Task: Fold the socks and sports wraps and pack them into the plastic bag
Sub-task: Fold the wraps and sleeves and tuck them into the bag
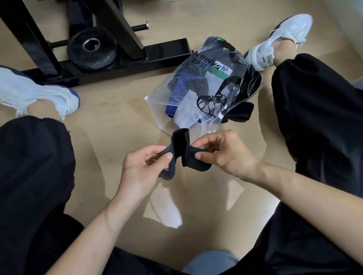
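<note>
The person wears loose black trousers point(31, 180). The left trainer point(19, 89) and right trainer point(278, 39) are white with dark blue trim. Both forearms point(309, 189) are bare.

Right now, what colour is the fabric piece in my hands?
Plain black. The fabric piece, pinched by left hand and right hand, shows best in head view.

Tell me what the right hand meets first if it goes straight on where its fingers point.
Beyond the black sock that the right hand now pinches, it would probably meet the left hand, gripping the sock's other end.
</note>
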Demonstrator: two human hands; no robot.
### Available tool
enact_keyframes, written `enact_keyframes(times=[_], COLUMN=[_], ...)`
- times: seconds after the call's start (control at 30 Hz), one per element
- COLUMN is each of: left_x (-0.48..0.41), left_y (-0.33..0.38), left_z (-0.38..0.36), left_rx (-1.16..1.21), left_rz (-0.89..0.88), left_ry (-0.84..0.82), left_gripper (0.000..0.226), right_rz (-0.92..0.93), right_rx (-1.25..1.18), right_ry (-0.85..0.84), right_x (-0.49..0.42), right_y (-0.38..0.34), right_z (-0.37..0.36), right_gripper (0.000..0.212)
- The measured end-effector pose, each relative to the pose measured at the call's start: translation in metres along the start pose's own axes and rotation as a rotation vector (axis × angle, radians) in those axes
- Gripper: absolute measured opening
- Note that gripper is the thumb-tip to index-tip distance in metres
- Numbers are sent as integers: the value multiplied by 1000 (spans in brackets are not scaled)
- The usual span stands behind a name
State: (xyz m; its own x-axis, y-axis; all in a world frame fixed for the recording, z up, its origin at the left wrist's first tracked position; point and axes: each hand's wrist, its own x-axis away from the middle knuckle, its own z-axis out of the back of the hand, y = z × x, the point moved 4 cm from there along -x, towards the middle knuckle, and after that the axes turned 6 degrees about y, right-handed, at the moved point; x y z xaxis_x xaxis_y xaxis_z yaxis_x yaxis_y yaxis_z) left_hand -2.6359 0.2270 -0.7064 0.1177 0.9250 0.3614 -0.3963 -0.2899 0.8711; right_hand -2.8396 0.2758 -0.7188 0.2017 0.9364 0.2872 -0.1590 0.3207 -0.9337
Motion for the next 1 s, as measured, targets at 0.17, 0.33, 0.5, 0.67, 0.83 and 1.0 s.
enact_keyframes(times=[0.17, 0.33, 0.5, 0.67, 0.83, 1.0], left_x=[7, 10, 9, 11, 13, 7], left_y=[2, 3, 3, 0, 4, 0], left_z=[-9, -13, -10, -12, -12, -5], left_rx=[12, 6, -2, 62, 155, 143], left_rz=[-30, -97, -97, -32, 22, 8], left_ry=[-51, -62, -16, -22, -14, 26], left_gripper=[8, 8, 9, 8, 18, 15], right_rz=[19, -14, 18, 79, 30, 26], right_rx=[-20, -21, 30, 120, 24, -20], right_ry=[-16, -34, -80, -113, -294, -220], right_x=[2, 4, 6, 11, 18, 15], right_y=[1, 5, 1, -6, -12, -10], right_z=[-13, -15, -17, -21, -27, -22], right_gripper=[16, 29, 36, 39, 53, 46])
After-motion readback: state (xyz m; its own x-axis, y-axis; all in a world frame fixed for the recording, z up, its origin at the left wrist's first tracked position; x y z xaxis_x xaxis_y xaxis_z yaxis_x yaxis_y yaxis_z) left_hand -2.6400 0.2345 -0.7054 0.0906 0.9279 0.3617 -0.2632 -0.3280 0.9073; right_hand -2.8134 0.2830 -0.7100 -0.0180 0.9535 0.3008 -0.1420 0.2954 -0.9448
